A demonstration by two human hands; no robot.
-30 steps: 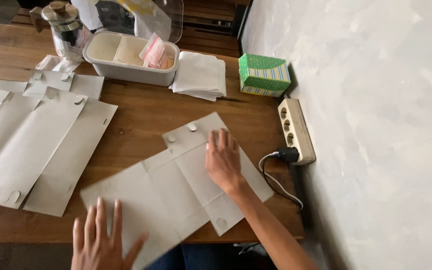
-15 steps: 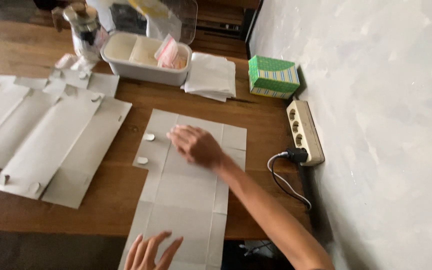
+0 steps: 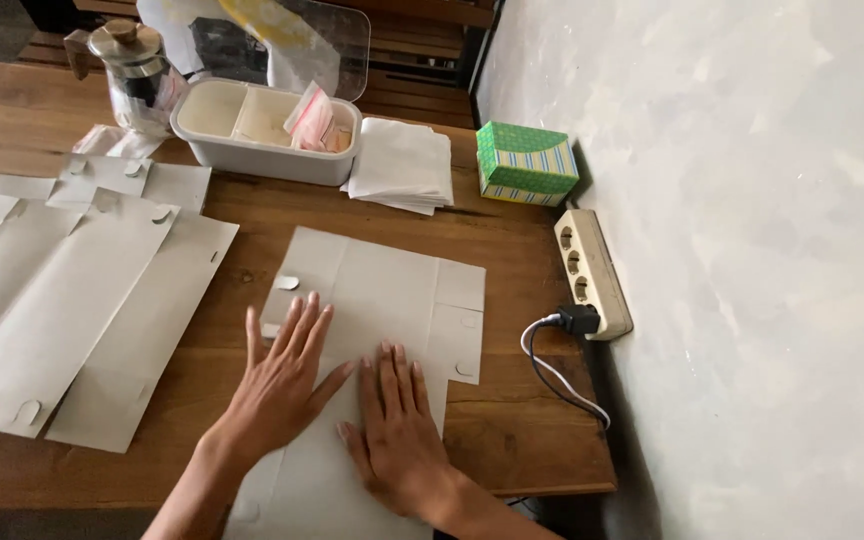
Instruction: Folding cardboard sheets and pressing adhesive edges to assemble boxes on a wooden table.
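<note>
Wooden table [image 3: 512,440] has a flat cardboard box blank [image 3: 382,300] running lengthwise away from me, left hand [image 3: 277,385] and right hand [image 3: 397,430] both pressed open-palmed on its near half, gripping nothing.

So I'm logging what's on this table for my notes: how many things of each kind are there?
Flat cardboard blank under both hands: 1
Pile of other flat blanks: 1
Divided white tray: 1
Napkin stack: 1
Green box: 1
Power strip: 1
Metal-lidded jar: 1
Total: 7
</note>
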